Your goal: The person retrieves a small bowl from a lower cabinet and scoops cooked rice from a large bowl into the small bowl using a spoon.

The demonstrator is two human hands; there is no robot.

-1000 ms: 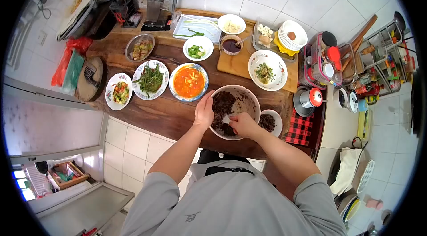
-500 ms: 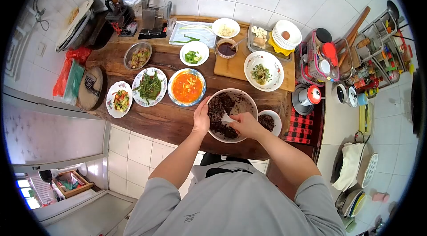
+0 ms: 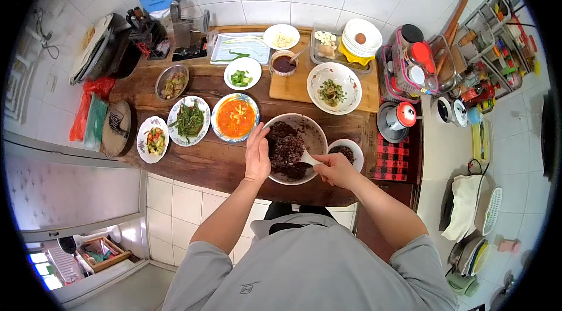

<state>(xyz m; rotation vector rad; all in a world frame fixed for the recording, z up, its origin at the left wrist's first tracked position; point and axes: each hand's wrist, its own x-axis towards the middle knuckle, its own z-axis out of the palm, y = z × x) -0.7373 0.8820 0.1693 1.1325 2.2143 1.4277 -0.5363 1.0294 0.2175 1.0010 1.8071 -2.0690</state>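
Note:
A large white bowl [image 3: 318, 135] of dark cooked rice [image 3: 285, 147] stands near the wooden table's front edge. My left hand [image 3: 257, 154] lies flat along the bowl's left rim, its fingers stretched out. My right hand [image 3: 338, 169] is closed around the handle of a white rice paddle [image 3: 308, 159], whose blade is in the bowl beside the rice. Just right of the large bowl sits a small white bowl [image 3: 357, 161] with dark rice in it, partly behind my right hand.
To the left are a plate of green beans [image 3: 189, 120], an orange-red soup bowl [image 3: 235, 116] and a small vegetable plate [image 3: 154, 139]. Behind stand a cutting board [image 3: 284, 89], a floral bowl [image 3: 335, 77] and a sauce bowl [image 3: 284, 63]. A red-lidded pot [image 3: 404, 115] is at the right.
The paddle has shifted toward the bowl's right side and its handle shows more. The rice is now heaped on the bowl's left. The whole view has shifted slightly.

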